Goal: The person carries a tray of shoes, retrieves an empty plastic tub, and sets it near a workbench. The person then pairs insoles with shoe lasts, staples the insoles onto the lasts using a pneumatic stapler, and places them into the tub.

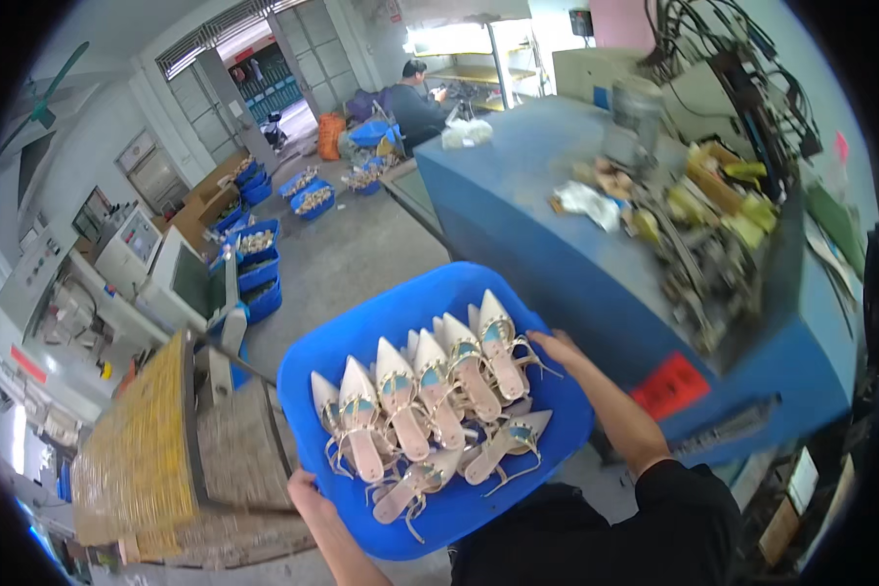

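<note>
A blue plastic tub is held up in front of my body, tilted a little. My left hand grips its near left side, and my right hand is closed on its right rim. Most of the fingers of both hands are hidden by the tub. Inside lie several pale, pointed-toe strappy shoes, trimmed with studs. Most stand in a row with their toes pointing to the far side. Two more shoes lie crosswise at the near side, one of them a strappy shoe at the right.
To the right stands a large blue machine cabinet with tools, rags and cables on top. Stacked, wrapped cardboard is at the left. More blue tubs of shoes line the grey floor ahead. A seated person works at the back.
</note>
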{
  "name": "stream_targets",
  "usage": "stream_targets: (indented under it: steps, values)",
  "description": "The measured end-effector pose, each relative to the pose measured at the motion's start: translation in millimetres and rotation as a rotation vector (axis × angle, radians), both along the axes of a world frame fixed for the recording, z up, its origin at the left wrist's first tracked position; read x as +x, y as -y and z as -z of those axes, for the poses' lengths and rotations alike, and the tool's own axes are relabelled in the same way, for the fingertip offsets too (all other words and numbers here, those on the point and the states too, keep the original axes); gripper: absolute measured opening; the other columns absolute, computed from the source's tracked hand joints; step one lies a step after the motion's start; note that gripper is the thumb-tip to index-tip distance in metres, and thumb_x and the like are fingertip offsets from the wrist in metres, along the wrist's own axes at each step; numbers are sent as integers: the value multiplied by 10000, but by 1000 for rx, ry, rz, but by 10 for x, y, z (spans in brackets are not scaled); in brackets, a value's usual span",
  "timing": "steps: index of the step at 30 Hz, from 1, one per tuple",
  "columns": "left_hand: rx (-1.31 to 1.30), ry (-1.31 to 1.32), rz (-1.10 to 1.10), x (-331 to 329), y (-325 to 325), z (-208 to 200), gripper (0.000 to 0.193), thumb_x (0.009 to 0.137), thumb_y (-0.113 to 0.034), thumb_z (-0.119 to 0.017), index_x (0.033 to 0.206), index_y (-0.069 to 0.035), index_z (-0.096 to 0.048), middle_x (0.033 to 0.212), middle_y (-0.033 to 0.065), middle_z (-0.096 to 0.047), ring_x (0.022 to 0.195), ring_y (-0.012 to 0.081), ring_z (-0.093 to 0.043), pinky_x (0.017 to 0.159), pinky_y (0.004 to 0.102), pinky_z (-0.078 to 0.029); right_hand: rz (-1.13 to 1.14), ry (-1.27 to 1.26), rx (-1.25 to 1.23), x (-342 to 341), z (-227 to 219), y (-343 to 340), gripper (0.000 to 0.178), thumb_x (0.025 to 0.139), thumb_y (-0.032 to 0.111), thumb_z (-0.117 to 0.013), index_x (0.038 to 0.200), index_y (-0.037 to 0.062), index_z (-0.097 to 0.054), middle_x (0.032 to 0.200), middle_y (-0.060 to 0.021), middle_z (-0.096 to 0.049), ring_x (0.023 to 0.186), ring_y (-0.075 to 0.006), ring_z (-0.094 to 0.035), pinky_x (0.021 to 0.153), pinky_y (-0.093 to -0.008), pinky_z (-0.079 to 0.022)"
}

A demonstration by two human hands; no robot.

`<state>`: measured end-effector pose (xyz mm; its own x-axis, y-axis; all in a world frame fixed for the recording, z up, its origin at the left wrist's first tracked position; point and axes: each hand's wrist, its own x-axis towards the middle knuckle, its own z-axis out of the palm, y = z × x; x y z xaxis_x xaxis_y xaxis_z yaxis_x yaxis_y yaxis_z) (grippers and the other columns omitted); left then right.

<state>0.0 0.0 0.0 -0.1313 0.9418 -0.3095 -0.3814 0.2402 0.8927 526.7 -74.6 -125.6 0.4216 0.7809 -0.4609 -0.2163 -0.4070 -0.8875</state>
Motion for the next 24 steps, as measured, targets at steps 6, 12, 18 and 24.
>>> stream_targets:
  steps: [6,12,18,24]
  values:
    - [36,-5,-7,180,-3624,27,429,712,-116,-472,1081,30,-635,1044,113,-693,977,257,-648,936,357,-502,-2,85,12,369,234,-3865,628,849,467,-720,1218,-40,-679,1143,-213,-716,1005,-288,-722,878,-390,-566]
    - [33,-127,-27,415,-7382,268,239,701,-128,-509,892,-32,-615,943,78,-681,884,234,-644,866,361,-511,5,68,-60,469,178,-7170,646,822,515,-727,1192,-14,-708,1153,-225,-712,1088,-287,-696,932,-381,-540]
    - [-3,-263,-61,1267,-10365,-133,267,702,-118,-512,910,-26,-653,919,80,-690,840,216,-658,812,315,-522,189,159,-10,1209,1082,-10012,578,816,505,-733,1086,-6,-749,1066,-189,-747,982,-304,-719,882,-394,-540]
    - [19,-352,-196,2737,-13001,351,98,707,-73,-565,666,-112,-485,677,9,-532,592,177,-521,582,284,-439,184,296,-41,2649,1427,-12636,576,868,492,-652,1119,-21,-721,1068,-240,-729,994,-341,-716,868,-431,-544]
